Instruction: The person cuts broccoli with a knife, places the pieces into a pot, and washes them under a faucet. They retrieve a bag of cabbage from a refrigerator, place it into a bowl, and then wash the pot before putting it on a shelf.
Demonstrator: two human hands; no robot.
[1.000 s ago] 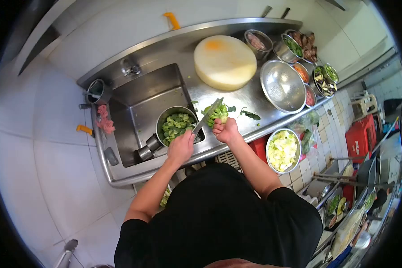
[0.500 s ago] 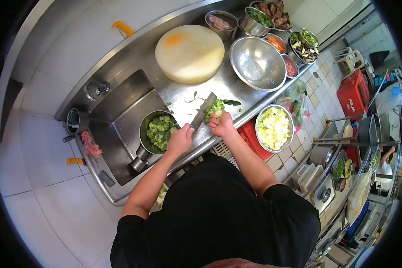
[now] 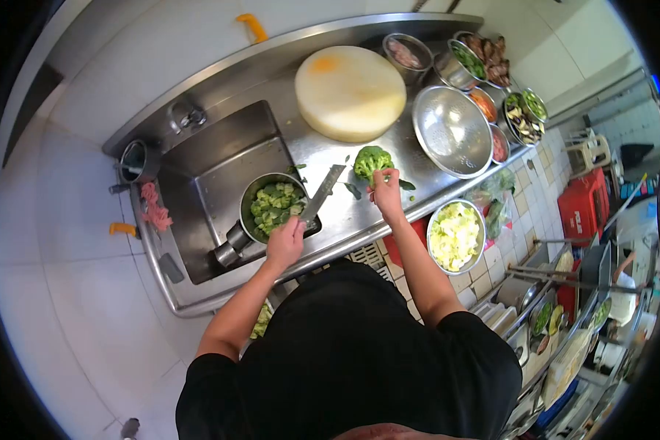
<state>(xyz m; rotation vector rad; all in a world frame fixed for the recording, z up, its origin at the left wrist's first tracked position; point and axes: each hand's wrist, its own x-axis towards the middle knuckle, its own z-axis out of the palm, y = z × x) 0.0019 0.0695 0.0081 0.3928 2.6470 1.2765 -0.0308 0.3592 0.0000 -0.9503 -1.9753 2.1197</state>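
My left hand (image 3: 286, 240) is closed around the handle of a knife (image 3: 323, 193), whose blade points up and to the right over the steel counter, beside the pot (image 3: 245, 213). Cut broccoli pieces (image 3: 275, 207) fill much of that pot. A larger broccoli head (image 3: 372, 161) is in my right hand (image 3: 386, 189), with the fingers closed at its lower edge; its stem is mostly hidden. Small leaf scraps (image 3: 353, 191) lie on the counter between the blade and the broccoli.
Beyond my hands stands a round cutting board (image 3: 350, 94). A colander (image 3: 453, 132) is to its right, near several steel bowls of food. The sink (image 3: 224, 176) is at left. A bowl of chopped pale vegetable (image 3: 455, 237) stands low at right, past the counter's edge.
The knife and the broccoli have moved apart. My left hand is now closer to the pot, and the broccoli's crown shows more fully. The whole view has shifted.
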